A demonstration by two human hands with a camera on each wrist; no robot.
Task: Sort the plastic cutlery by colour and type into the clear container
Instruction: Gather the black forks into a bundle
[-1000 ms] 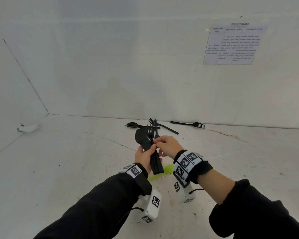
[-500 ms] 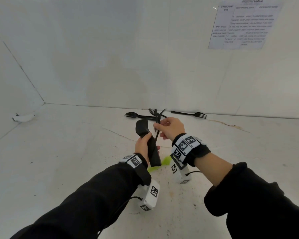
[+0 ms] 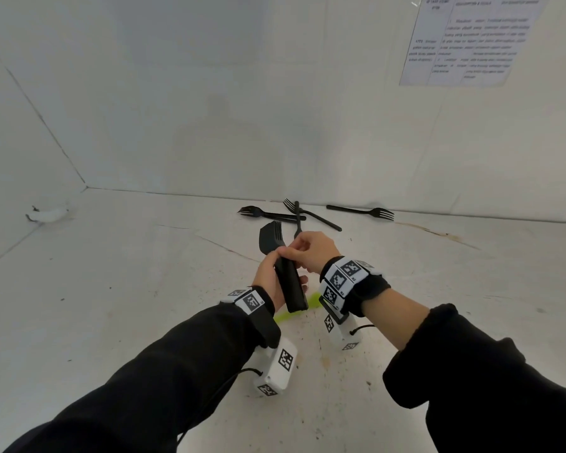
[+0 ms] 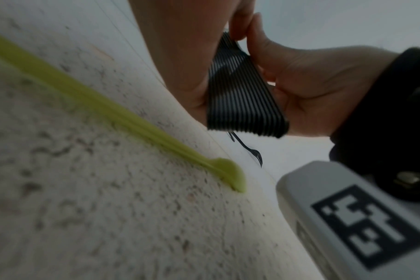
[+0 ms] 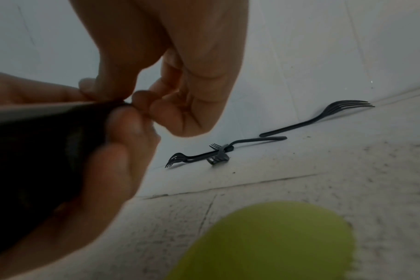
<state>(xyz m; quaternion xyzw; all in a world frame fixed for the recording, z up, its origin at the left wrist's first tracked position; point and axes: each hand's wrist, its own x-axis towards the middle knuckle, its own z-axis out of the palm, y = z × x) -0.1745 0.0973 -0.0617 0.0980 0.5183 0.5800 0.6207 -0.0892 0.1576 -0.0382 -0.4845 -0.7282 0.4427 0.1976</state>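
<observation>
Head view shows the change plainly: a second ago three black forks lay loose by the far edge of the surface, and now there are four, the newest lying across the crossed pair with its handle pointing toward the back wall, while another fork lies apart to their right along the same edge. The right hand, which half a second back was drawing a single fork up out of the bundle, has come back to it, its thumb and forefinger closed in a pinch on the top of the stack of black forks. The left hand stays wrapped round that stack, holding it upright above the near middle of the surface; the left wrist view shows the nested handles packed tight in the palm. Directly beneath the hands a lime-green piece of cutlery lies flat on the surface. To my eye the person is peeling the forks off one by one and is about to take the next. No clear container shows in any view, so nothing has been sorted into it yet, and most of the job seems to lie ahead.
</observation>
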